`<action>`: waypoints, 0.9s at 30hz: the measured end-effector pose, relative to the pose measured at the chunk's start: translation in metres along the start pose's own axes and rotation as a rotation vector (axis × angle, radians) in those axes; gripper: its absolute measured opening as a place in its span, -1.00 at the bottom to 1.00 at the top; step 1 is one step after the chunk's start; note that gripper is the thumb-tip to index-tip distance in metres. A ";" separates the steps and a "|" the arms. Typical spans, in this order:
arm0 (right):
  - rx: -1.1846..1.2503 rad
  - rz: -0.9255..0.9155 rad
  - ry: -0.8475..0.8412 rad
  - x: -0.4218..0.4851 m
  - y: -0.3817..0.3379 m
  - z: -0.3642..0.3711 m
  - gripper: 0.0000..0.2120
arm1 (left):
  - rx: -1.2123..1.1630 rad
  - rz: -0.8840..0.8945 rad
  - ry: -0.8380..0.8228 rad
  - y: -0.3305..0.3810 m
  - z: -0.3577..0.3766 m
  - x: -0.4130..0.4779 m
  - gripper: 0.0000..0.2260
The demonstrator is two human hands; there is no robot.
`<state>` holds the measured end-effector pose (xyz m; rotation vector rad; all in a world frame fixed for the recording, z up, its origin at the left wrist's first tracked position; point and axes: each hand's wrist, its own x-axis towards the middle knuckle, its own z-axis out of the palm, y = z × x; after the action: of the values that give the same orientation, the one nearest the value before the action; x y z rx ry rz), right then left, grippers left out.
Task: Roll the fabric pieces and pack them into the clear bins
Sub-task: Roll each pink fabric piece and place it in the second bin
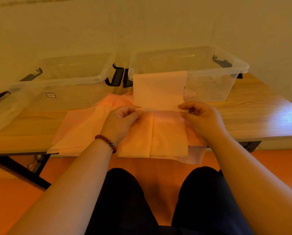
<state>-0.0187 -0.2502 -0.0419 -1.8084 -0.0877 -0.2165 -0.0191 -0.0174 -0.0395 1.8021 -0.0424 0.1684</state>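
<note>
As the left grip (123, 116) and right grip (199, 116) pinch the near edge of the pale pink fabric strip (158, 89), draped up to the rim of the right-hand clear plastic bin (209, 72), roll tightly, keeping both ends level.

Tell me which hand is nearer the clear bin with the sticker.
Left. The left hand pinches the fabric piece just right of the sticker bin; the right hand pinches its other corner, farther right, before the second bin.

Dim, warm orange cast; glare on table (277, 112) at right; wide-angle bending at edges; slightly soft.
</note>
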 end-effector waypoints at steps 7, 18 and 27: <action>0.016 -0.018 0.049 -0.001 0.000 0.001 -0.85 | -0.171 -0.070 0.049 0.001 0.001 0.000 -0.88; 0.116 0.099 0.036 0.002 -0.002 -0.001 -0.84 | -0.174 -0.062 0.090 -0.003 0.000 0.000 -0.88; 0.121 0.015 0.025 -0.001 -0.005 0.000 -0.80 | -0.173 -0.010 0.080 0.002 0.002 -0.002 -0.84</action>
<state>-0.0204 -0.2486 -0.0370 -1.6850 -0.0685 -0.2187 -0.0212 -0.0196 -0.0385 1.6220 0.0082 0.2229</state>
